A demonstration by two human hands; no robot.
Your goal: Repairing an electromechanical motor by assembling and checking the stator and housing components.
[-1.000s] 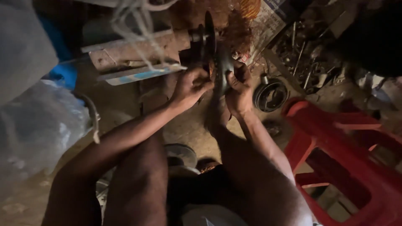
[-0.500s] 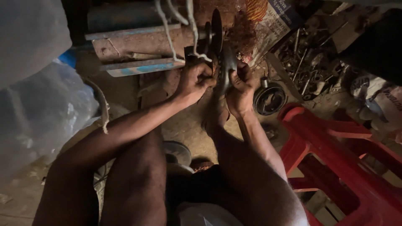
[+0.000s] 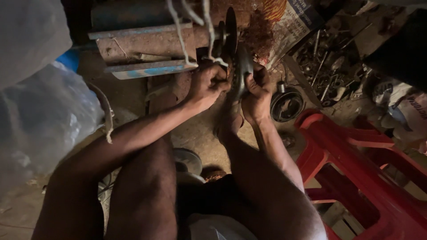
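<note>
You sit on a dim dirt floor (image 3: 200, 133) littered with metal parts, a red chair (image 3: 356, 169) at your right. The dark disc (image 3: 240, 73) stands on edge directly ahead, between both hands, its axis running left to right. Your left hand (image 3: 207, 84) is closed on its left side; your right hand (image 3: 258, 91) grips its right rim. Both are equally near.

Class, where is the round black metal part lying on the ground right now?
In the head view, the round black metal part lies right of the right hand, beside the red plastic chair.
</note>
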